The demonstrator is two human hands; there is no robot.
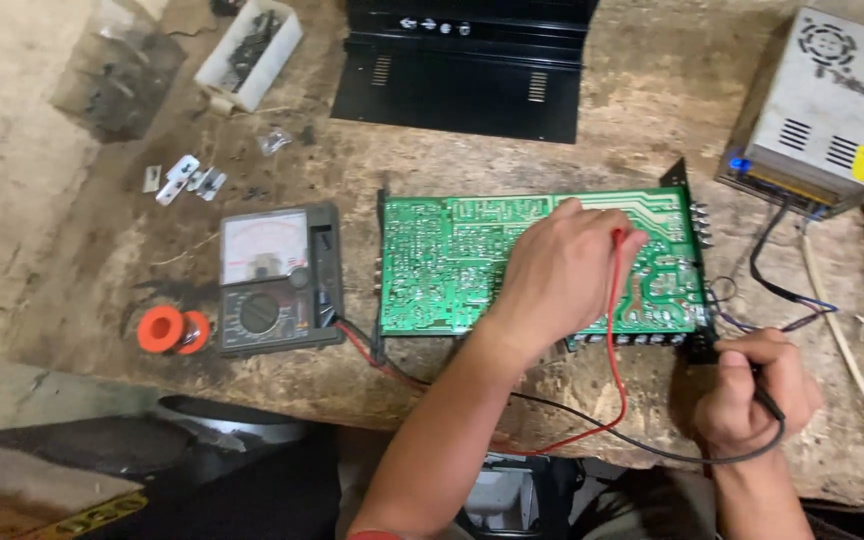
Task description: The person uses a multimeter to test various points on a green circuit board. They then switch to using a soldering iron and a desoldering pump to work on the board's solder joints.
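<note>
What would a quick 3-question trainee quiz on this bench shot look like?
1. True or false: the left hand holds the red probe on the green circuit board.
2. Which lies left of the analog multimeter? A) orange solder spool B) grey power supply C) black cover
3. Fill in: the right hand holds the ____ probe at the board's near right corner.

Key: 1 true; 2 A, orange solder spool; 3 black.
</note>
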